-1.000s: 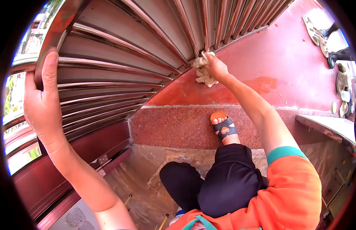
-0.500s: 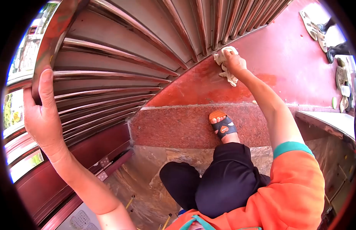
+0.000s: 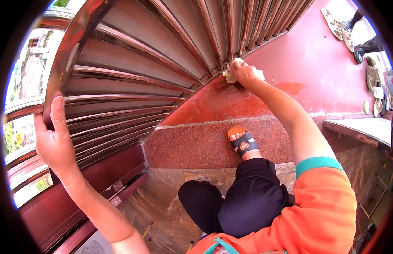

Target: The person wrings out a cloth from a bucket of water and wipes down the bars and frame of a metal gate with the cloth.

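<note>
My left hand point(image 3: 56, 142) is wrapped round the upright edge of a barred metal door point(image 3: 61, 63), thumb on the near face and fingers mostly hidden behind. Under my right hand point(image 3: 246, 76) a crumpled whitish cloth point(image 3: 229, 77) is pressed between fingers and palm. The cloth lies against the red floor point(image 3: 308, 67), right beside the foot of the shiny bars point(image 3: 211, 38). A darker, wet-looking patch of floor spreads below and to the right of it.
My sandalled foot point(image 3: 244, 144) rests on the speckled red step point(image 3: 196, 144). Several shoes point(image 3: 372, 78) and a pair of light sandals point(image 3: 337, 27) lie at the far right. A pale-topped ledge point(image 3: 361, 131) juts in at right. Brown marbled floor point(image 3: 162, 190) lies below the step.
My right hand has moved left with the cloth, bringing it against the base of the bars. My left hand keeps its hold on the door edge; the view has shifted slightly.
</note>
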The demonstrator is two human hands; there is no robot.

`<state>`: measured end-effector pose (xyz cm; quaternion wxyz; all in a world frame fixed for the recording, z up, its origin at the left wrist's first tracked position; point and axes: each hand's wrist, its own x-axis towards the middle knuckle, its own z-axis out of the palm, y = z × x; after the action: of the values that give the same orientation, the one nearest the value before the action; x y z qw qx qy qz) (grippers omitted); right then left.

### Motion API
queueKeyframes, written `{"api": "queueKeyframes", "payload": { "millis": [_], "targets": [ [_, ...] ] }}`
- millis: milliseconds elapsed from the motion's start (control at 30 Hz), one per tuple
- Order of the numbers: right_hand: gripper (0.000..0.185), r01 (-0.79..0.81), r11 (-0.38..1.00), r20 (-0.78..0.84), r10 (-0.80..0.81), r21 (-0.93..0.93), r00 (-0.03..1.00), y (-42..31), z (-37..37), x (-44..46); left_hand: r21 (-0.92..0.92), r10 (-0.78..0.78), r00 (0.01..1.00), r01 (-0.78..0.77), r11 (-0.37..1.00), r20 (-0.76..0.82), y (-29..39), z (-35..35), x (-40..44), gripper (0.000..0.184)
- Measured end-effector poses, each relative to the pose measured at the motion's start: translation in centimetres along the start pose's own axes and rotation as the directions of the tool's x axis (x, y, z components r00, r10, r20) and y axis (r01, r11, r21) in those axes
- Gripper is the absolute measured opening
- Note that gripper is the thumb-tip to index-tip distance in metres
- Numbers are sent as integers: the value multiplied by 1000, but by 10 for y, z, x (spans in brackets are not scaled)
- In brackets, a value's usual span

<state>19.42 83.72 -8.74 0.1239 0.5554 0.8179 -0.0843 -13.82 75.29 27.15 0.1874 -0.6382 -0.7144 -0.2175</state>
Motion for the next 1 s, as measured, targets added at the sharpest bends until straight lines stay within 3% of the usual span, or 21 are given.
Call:
{"api": "queueKeyframes", "payload": {
  "millis": [33, 133, 167, 233, 300, 367, 400, 467, 533, 633, 667, 767, 800, 833, 933, 1000],
  "targets": [
    [45, -29, 997, -36, 27, -64, 999, 11, 32, 5, 25, -1, 1000, 1, 1000, -4, -2, -1, -1, 47],
    [49, -295, 892, -89, 343, 343, 935, 46, 70, 5, 12, -13, 1000, 13, 1000, 8, -1, -1, -2, 46],
    [50, -247, 848, -67, 313, 470, 947, 41, 38, -11, 21, -23, 1000, 23, 1000, 14, -3, 0, -2, 46],
    [47, -63, 786, -260, 277, 615, 925, 30, 23, -15, 31, 8, 1000, -8, 999, -5, -6, 1, -2, 47],
    [49, 11, 715, -330, 310, 699, 892, 21, 29, 6, 94, 1, 1000, 1, 996, -25, -5, 1, -2, 50],
    [54, -232, 700, 8, 308, 675, 951, 14, 20, 24, 152, -1, 999, 8, 988, -44, -13, 3, -2, 50],
    [62, -245, 775, 57, 262, 582, 963, 13, 17, 22, 134, 41, 997, -32, 990, -66, -11, 3, -3, 49],
    [64, -71, 957, -27, 82, 281, 996, 29, 22, 12, 138, 7, 999, 0, 990, -47, -16, 3, -4, 49],
    [62, 80, 997, -4, -80, 11, 997, 47, 2, 2, 170, 61, 994, -44, 984, -95, -22, 4, -3, 49],
    [56, 71, 997, 47, -73, 40, 996, 60, -8, -18, 180, 117, 990, -101, 978, -79, -30, 2, -4, 51],
    [49, -37, 996, -29, 39, 78, 999, 69, 6, -22, 182, 76, 995, -64, 981, -59, -20, 0, -6, 51],
    [46, -182, 814, -106, 285, 552, 953, 97, 18, -23, 126, 50, 997, -41, 991, -63, -13, -1, -7, 51],
    [43, -29, 772, -342, 315, 635, 885, 93, 29, -20, 122, 47, 996, -38, 992, -71, -14, 0, -7, 50],
    [42, 8, 750, -384, 329, 662, 863, 86, 24, -14, 106, 66, 994, -57, 993, -86, -12, 0, -8, 49],
    [51, -91, 829, -161, 214, 551, 964, 71, 41, 14, 31, 56, 997, -54, 998, -59, -16, -1, -7, 48],
    [54, -41, 931, -167, 108, 363, 980, 77, 36, 12, 5, 41, 999, -41, 999, -31, -15, -3, -6, 48]
  ]
}}
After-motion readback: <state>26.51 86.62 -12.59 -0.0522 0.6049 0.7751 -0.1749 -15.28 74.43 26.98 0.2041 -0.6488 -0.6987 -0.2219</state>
